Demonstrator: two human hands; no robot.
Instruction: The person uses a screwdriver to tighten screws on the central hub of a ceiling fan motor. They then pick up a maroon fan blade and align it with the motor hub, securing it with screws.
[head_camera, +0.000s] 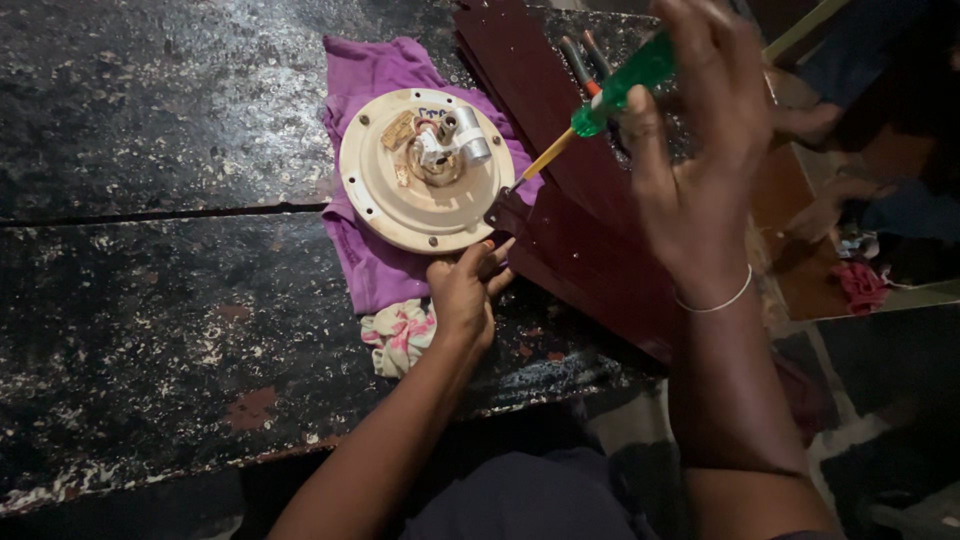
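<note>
R hand (700, 150) fingers wrapped on green-handled screwdriver (610, 92), tip at blade bracket (508, 208) beside cream fan motor housing (425, 170). L hand (465, 290) fingers pressed at housing edge to steady it. Housing on purple cloth (372, 265), near bench (150, 300) front edge; dark red blade (590, 250) alongside.

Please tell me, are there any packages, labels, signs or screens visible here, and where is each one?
No packages, signs or screens.
Label: small tan rectangle on the cream round fan motor plate, left of its hub; print too small to read.
</note>
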